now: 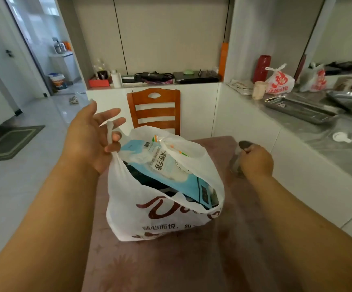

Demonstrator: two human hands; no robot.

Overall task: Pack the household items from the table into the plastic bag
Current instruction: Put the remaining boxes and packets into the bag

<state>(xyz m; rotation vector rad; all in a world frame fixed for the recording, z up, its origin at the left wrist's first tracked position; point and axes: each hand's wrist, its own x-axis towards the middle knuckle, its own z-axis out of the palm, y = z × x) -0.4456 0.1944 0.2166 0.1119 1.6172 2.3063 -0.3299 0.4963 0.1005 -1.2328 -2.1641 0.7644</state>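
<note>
Two hands work. The left hand [90, 138] hooks the plastic bag [162, 216] handle, bag hanging below. The right hand [256, 163] is clenched around a dark item [238, 159].

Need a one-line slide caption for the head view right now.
Left hand lifts a handle of the part-filled plastic bag on the table while the right hand closes its grip on a small dark item.

big dark red curly letters are printed on the front of the white plastic bag [149, 207], but they cannot be read whole. under them, black signs read "随心而悦". at 12 o'clock inside the bag, "一次性手套" is written on a blue and white pack [166, 165]. far off at 2 o'clock, red signs with a "3" are seen on another white bag [279, 82], too blurred to read.
</note>
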